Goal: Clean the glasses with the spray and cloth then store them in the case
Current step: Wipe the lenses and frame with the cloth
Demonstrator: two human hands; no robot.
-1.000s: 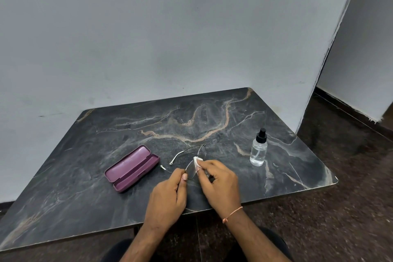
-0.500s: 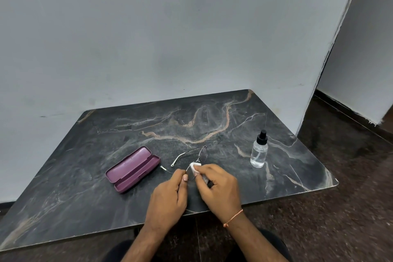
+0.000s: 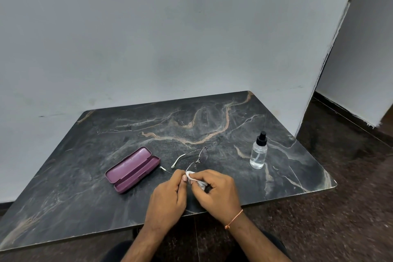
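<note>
A pale grey wall (image 3: 170, 38) rises behind a dark marble-patterned table (image 3: 212, 125) veined in tan and white, with dark speckled floor (image 3: 350, 208) to the right. At the table's near edge a person works with both hands. The left hand (image 3: 168, 200) pinches one side of a pair of thin metal-framed glasses (image 3: 196, 156) between thumb and fingertips, holding them just above the tabletop with both temple arms unfolded and pointing left. The right hand (image 3: 217, 192), a thin orange thread bracelet (image 3: 234, 219) at its wrist, grips a small white cloth (image 3: 194, 178) bunched in curled fingers and presses it against the near lens, right beside the left thumb. An open purple case (image 3: 133, 169) lies on the table to the left of the glasses, set diagonally, its hollow inside facing up. A clear spray bottle (image 3: 259, 154) with a black nozzle stands upright on the table to the right, well apart from the hands.
</note>
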